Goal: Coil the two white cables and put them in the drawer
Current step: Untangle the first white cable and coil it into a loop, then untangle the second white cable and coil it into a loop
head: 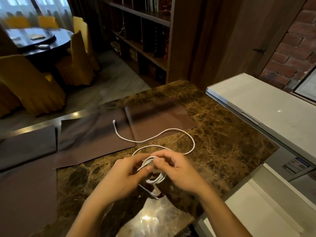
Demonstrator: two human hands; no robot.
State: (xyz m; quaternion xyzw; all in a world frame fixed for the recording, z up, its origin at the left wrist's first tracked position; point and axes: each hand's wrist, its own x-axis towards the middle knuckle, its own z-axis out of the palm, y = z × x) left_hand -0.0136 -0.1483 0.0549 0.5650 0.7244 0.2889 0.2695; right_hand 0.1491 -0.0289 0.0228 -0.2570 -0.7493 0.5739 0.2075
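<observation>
A white cable (154,178) is partly wound into a small coil that hangs between both hands above the marble counter. My left hand (123,175) pinches the coil's left side with thumb and fingers. My right hand (177,170) grips its top and right side. The cable's loose length (191,139) trails away over the counter in a wide curve, and its plug end (114,121) lies on a brown mat. A short connector end (154,197) dangles below the coil. I see only this one white cable, and no drawer is in view.
Brown leather mats (162,115) cover the counter's far and left parts. A white chest appliance (266,110) stands close on the right. Beyond the counter's far edge (42,124) are a bookshelf, a round table and yellow-covered chairs.
</observation>
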